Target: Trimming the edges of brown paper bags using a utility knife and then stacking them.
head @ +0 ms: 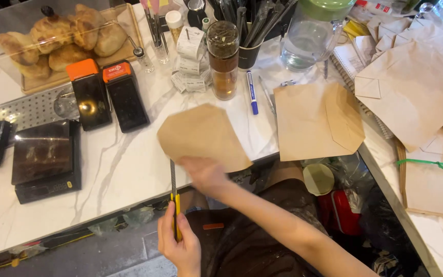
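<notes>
My right hand [207, 175] grips the lower edge of a folded brown paper piece [201, 134] and holds it over the front of the white marble counter [124, 169]; the hand is blurred. My left hand [180, 245] is below the counter edge, closed around the yellow handle of a utility knife [175, 208]. Its blade points up towards the paper's lower left corner. Another folded brown paper sheet [311, 123] lies flat on the counter to the right.
A pile of brown paper pieces [416, 77] covers the right counter. Two orange-topped card terminals [108, 95], a black scale [44, 159], a pastry case [62, 38], a tall jar [224, 59], a blue marker [251, 92], receipts [190, 61] and a water jug [311, 36] stand behind.
</notes>
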